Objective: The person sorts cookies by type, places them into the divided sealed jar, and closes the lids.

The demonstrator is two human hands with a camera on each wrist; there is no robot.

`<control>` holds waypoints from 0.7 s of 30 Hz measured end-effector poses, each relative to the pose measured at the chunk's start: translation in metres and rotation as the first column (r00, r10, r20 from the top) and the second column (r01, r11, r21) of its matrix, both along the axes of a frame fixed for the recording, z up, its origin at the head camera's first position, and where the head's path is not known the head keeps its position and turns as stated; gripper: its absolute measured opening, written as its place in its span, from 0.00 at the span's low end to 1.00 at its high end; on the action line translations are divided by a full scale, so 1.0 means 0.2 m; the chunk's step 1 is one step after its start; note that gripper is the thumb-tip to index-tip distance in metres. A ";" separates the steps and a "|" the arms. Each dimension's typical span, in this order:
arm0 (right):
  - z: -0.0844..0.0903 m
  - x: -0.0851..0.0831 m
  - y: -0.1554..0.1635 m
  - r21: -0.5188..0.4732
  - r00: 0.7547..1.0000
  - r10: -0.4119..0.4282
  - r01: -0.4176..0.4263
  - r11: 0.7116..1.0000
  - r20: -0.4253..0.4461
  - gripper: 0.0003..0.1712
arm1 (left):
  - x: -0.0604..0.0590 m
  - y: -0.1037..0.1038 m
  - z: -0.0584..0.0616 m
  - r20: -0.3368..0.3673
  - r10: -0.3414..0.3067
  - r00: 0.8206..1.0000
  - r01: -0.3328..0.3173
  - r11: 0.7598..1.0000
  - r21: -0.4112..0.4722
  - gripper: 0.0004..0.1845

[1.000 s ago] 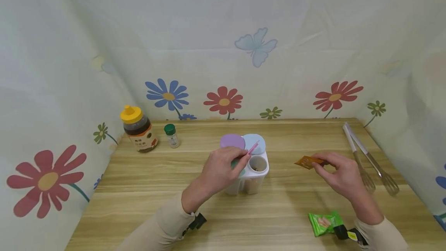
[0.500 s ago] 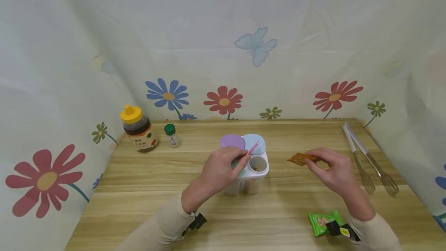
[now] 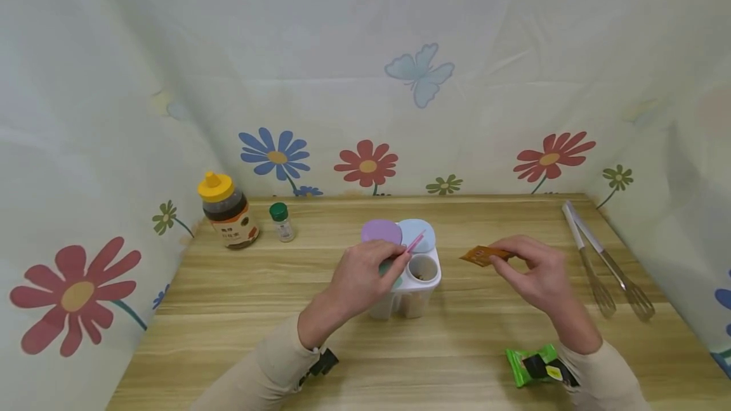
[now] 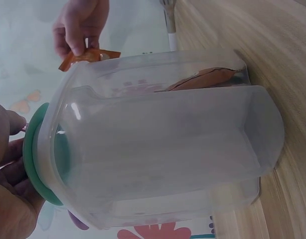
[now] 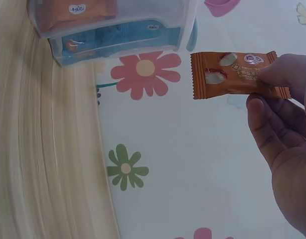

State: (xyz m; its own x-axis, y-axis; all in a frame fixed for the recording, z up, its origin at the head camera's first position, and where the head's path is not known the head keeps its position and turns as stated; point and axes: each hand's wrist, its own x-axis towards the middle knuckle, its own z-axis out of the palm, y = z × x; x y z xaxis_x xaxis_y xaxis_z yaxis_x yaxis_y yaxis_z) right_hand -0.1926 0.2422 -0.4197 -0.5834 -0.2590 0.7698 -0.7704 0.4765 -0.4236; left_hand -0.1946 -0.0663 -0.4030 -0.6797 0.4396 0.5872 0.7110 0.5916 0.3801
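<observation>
My left hand (image 3: 362, 278) pinches a pink lid (image 3: 417, 241), seen nearly edge-on, over the clear storage container (image 4: 163, 144). The container's purple lid (image 3: 381, 231), blue lid (image 3: 419, 233) and green lid (image 4: 37, 154) are in place; the front right round opening (image 3: 423, 267) is uncovered. Through the clear wall an orange packet (image 5: 76, 14) shows inside, beside a compartment with blue wrappers (image 5: 118, 40). To the right of the container, my right hand (image 3: 537, 271) holds an orange snack packet (image 5: 232, 74) by one end, between thumb and fingers, above the table.
A green snack packet (image 3: 516, 370) lies below the right wrist, partly covered by its camera. Whisk-ended tongs (image 3: 605, 252) lie at the right. Back left stand a yellow-capped syrup bottle (image 3: 228, 214) and a green-capped shaker (image 3: 282, 224). A flowered curtain (image 3: 480, 81) surrounds the table.
My right hand has moved left with the orange packet, closer to the container's uncovered opening. The left hand and the pink lid have stayed where they were.
</observation>
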 end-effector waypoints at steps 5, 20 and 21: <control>0.00 -0.02 -0.03 0.018 1.000 0.019 -0.019 1.000 -0.013 0.23 | 0.00 0.00 0.00 0.008 -0.008 1.000 0.008 1.000 0.009 0.07; 0.03 -0.04 -0.12 -0.066 0.987 0.158 -0.160 0.985 -0.031 0.23 | 0.00 0.00 0.01 0.021 -0.017 1.000 0.017 1.000 -0.005 0.10; 0.03 -0.04 -0.12 -0.067 0.986 0.162 -0.163 0.984 -0.032 0.23 | 0.00 0.00 0.01 0.021 -0.017 1.000 0.017 1.000 -0.005 0.10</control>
